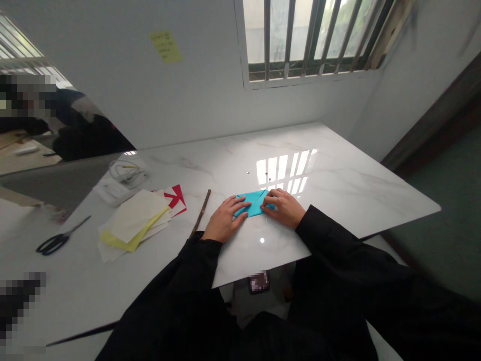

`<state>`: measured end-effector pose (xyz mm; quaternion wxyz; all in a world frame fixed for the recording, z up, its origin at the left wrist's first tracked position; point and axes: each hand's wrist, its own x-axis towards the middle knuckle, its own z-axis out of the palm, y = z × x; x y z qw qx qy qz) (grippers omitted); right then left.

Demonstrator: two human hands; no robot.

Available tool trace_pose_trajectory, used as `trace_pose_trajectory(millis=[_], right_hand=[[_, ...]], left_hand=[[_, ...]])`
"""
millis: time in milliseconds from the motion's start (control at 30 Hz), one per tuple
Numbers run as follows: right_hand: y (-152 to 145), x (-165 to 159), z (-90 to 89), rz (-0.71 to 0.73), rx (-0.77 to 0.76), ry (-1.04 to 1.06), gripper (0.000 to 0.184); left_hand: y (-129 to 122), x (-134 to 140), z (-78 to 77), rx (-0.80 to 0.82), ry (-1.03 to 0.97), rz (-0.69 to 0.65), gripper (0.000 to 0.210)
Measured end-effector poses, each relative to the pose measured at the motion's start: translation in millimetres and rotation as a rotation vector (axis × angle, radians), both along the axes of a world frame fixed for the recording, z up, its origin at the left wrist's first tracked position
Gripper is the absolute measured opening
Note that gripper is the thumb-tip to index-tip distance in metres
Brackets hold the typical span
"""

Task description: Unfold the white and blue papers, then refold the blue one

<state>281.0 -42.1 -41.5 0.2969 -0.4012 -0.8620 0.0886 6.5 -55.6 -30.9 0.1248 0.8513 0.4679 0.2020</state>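
A folded piece of bright blue paper [254, 202] lies flat on the white marbled table [225, 255]. Fingers outstretched, my left hand [226, 215] rests on the paper's left part and presses it down. My right hand [282, 206] has its fingers curled and pinched together at the paper's right end, covering that corner. Diagonal fold lines show along the paper's upper edge. Just left of my left hand lies a thin brown stick [202, 213], its lower end hidden behind my sleeve.
Left of the stick are stacked cream and yellow paper sheets [139, 220], red paper pieces [176, 199], black scissors [56, 243] and a white cable [126, 172]. Tiny dark bits dot the table beyond my hands. A yellow note [166, 47] hangs on the wall. Another person [80, 123] is at far left.
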Motion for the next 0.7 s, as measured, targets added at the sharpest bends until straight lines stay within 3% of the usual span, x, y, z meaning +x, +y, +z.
trace_pose_trajectory(millis=[233, 700], right_hand=[[-0.4, -3.9, 0.1, -0.026, 0.01, -0.02, 0.013], [-12.5, -33.8, 7.6, -0.214, 0.052, -0.109, 0.037]], left_hand=[[2.8, -4.2, 1.0, 0.011, 0.022, -0.023, 0.038], [3.4, -3.0, -3.8, 0.043, 0.059, -0.045, 0.035]])
